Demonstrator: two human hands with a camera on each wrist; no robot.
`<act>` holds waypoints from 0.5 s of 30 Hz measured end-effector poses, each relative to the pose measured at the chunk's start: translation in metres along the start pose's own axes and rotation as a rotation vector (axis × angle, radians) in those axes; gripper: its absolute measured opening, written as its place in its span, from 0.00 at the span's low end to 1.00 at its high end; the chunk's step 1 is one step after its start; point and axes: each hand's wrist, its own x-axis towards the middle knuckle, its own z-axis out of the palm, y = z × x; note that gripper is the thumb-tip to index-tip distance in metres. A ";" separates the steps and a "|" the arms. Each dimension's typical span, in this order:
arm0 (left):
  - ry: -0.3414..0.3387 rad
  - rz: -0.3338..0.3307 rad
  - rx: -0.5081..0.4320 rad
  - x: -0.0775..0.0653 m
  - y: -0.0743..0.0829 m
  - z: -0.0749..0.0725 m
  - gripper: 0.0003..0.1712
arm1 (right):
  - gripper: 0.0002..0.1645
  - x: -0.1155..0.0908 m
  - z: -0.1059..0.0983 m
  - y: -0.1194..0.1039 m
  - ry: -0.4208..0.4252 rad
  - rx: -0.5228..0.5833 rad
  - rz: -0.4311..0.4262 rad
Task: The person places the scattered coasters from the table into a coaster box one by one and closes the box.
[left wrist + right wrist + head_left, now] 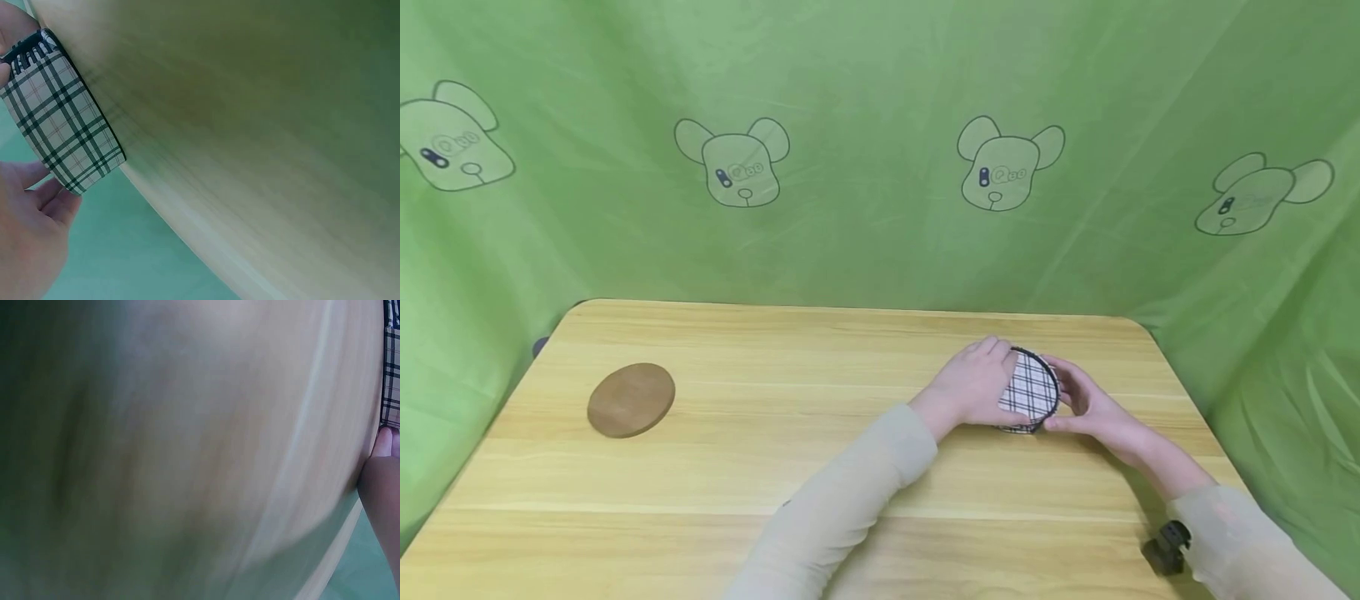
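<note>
A round plaid case (1033,387), white with dark lines and a black rim, is at the right of the table. My left hand (973,383) grips it from the left, fingers over the far edge and thumb along the near side. On its right side, my right hand (1093,412) holds the rim between thumb and curved fingers. The left wrist view shows the plaid side wall of the case (65,119), with a dark gathered edge at one end. Only a strip of the case (392,375) enters the right wrist view.
A flat brown disc (631,400) lies on the left part of the wooden table (737,467). Green cloth (880,250) with printed bear heads hangs behind the table and at both sides. A small black device (1167,546) sits at the right sleeve.
</note>
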 end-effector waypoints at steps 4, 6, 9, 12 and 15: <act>0.006 0.001 -0.013 0.000 -0.001 0.002 0.59 | 0.59 -0.001 0.000 0.001 -0.001 0.001 0.003; 0.010 0.004 -0.022 -0.001 -0.002 0.002 0.59 | 0.59 -0.001 0.000 0.001 0.000 0.003 0.000; 0.007 0.009 -0.019 -0.001 -0.003 0.001 0.60 | 0.58 0.000 0.000 0.002 0.002 0.006 -0.007; -0.003 0.009 -0.018 -0.002 -0.004 0.001 0.61 | 0.58 0.000 0.001 0.002 0.003 0.008 -0.010; -0.015 0.007 -0.020 -0.002 -0.005 0.001 0.61 | 0.58 0.000 0.000 0.001 0.004 0.008 -0.008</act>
